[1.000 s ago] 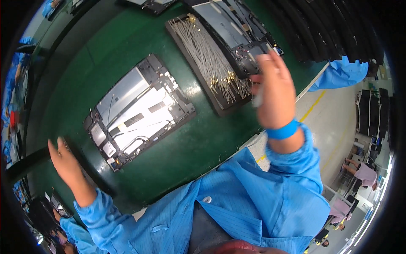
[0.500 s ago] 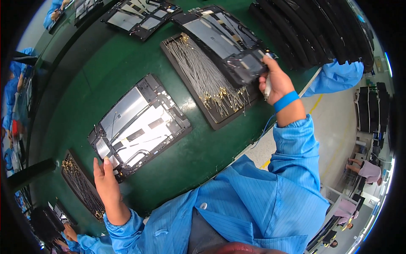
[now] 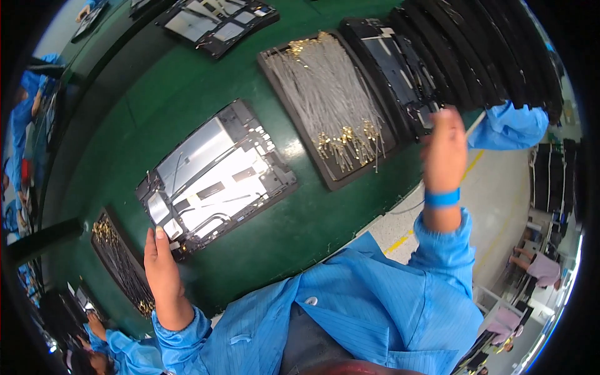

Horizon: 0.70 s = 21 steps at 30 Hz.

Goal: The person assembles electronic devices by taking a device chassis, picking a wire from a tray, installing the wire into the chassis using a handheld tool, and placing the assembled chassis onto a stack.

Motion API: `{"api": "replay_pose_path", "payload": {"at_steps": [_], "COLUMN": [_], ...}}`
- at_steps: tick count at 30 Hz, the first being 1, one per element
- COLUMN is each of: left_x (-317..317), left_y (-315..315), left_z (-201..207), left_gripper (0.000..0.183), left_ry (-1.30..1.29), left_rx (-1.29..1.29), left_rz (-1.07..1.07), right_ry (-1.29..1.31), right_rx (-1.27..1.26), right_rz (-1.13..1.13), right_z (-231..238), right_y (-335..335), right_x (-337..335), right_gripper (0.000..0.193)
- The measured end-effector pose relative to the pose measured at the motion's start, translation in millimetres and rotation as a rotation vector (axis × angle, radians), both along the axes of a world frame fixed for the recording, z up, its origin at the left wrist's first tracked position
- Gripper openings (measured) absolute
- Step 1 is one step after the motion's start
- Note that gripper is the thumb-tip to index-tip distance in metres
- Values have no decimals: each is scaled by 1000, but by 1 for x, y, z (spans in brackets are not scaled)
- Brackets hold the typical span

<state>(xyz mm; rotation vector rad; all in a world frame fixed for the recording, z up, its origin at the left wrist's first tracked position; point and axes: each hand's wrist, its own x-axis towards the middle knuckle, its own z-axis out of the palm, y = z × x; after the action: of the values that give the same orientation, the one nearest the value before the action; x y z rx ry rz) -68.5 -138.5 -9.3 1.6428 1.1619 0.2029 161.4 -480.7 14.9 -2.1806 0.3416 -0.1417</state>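
An opened tablet-like unit point(image 3: 215, 181), with silver plates, a bright white area and black cables, lies on the green table. My left hand point(image 3: 165, 272) is at its lower left corner, fingers stretched out and touching or very close to the edge. On the far right, a second opened unit point(image 3: 394, 69) rests at an angle between a cable tray and a row of black units. My right hand point(image 3: 445, 153), with a blue wristband, is at that unit's near end. Motion smears its fingers, so its grip cannot be made out.
A dark tray point(image 3: 337, 181) of grey cables with gold ends sits right of centre; a smaller tray of black cables point(image 3: 122, 262) is at left. Black units point(image 3: 475, 50) stand in a row at far right. Another opened unit point(image 3: 219, 25) lies at the back.
My right hand has carried the second unit right, off the grey cable tray to beside the black row. The whole cable tray now shows. My left hand stays by the first unit's corner.
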Motion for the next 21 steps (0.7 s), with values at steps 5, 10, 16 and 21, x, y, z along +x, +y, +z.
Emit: {"api": "replay_pose_path", "payload": {"at_steps": [5,10,16,21], "left_x": [7,7,18,3], "left_y": [4,11,41,36], "left_z": [9,19,41,7], "left_gripper": [38,31,30,33], "left_ry": [-114,-177,-611,-403], "left_rx": [-330,-334,-15,-5], "left_rz": [53,175,633,433], "right_ry": [234,1015,974,722], "right_rx": [50,265,759,744], "right_rz": [897,605,961,878], "right_z": [-11,0,22,19], "right_y": [105,131,192,312], "right_x": [-75,-55,-40,-24], "right_gripper": [45,66,48,62]}}
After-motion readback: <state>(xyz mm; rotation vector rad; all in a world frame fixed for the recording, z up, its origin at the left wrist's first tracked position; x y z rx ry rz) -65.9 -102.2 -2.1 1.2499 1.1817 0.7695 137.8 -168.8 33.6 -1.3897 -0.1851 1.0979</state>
